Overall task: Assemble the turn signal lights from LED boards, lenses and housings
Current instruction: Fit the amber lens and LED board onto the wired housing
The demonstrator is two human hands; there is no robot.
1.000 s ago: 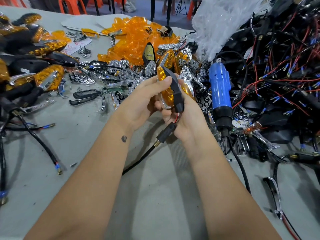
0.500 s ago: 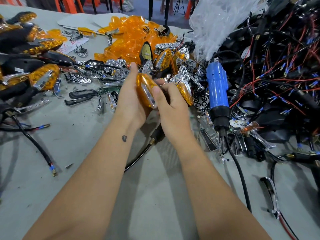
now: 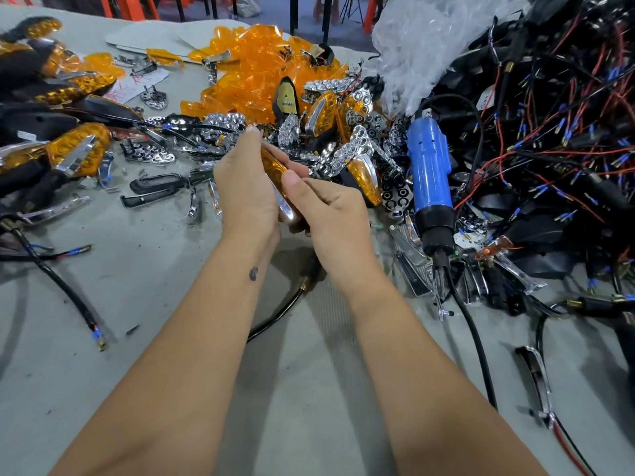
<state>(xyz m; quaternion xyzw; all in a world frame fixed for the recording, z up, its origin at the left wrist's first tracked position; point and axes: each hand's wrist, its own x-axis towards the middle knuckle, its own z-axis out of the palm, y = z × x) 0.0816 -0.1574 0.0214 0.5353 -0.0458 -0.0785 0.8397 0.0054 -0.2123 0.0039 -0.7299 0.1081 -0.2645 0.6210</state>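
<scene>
Both hands hold one turn signal light [image 3: 274, 168], amber lens up with a chrome strip, above the grey table. My left hand [image 3: 245, 190] grips it from the left side, fingers reaching past its far end. My right hand [image 3: 328, 209] holds the near end, thumb pressed on the lens. The light's black cable [image 3: 278, 312] hangs from under my hands and trails across the table. Loose amber lenses [image 3: 254, 68] are heaped at the back centre. Chrome reflector boards [image 3: 357, 149] lie just beyond my hands. Black housings with red and black wires [image 3: 549, 139] are piled at the right.
A blue electric screwdriver [image 3: 429, 176] lies right of my hands, its black cord running toward me. Finished amber lights [image 3: 75, 149] lie at the left. A clear plastic bag [image 3: 436, 36] sits at the back right. Loose wired stalks [image 3: 62, 290] and a black bezel [image 3: 154, 187] lie at left.
The light was turned from showing its black housing edge to lying lens-up between my hands. Both hands lowered slightly, and my right thumb came onto the lens.
</scene>
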